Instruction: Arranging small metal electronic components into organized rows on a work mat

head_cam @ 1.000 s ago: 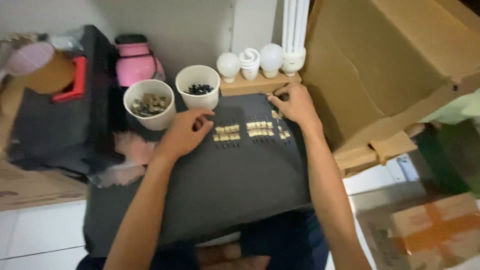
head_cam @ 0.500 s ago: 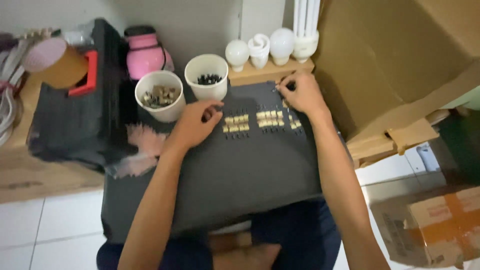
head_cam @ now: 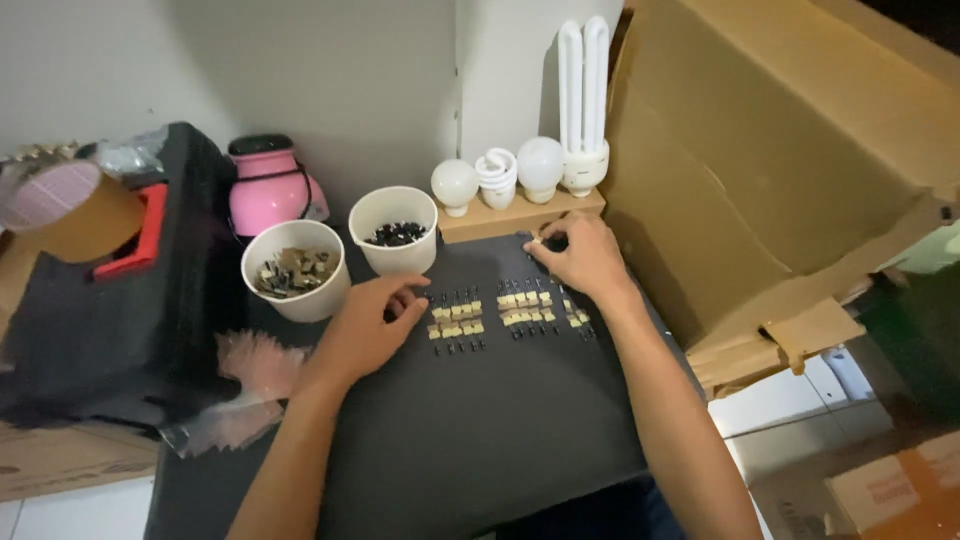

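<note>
- The left hand (head_cam: 365,330) rests palm-down on the black board (head_cam: 480,430) that serves as a desk, fingers curled loosely. Its fingertips touch the left end of the rows of small tan components (head_cam: 455,320). Whether it pinches one cannot be told.
- The right hand (head_cam: 580,262) lies at the far edge of the board, thumb and forefinger closed on a tiny pale piece (head_cam: 537,241) near the wooden shelf (head_cam: 520,215).
- The components lie in two short blocks between the hands, with the rows running left to right. The second block (head_cam: 530,308) sits just near of the right hand.
- The left hand is nearer the left block, which lies just to its right.
- Two white cups stand just far of the left hand: one with brownish parts (head_cam: 295,270), one with dark parts (head_cam: 398,232).
- Bulbs (head_cam: 540,165) stand on the shelf, and a cardboard box (head_cam: 780,170) fills the right side.
</note>
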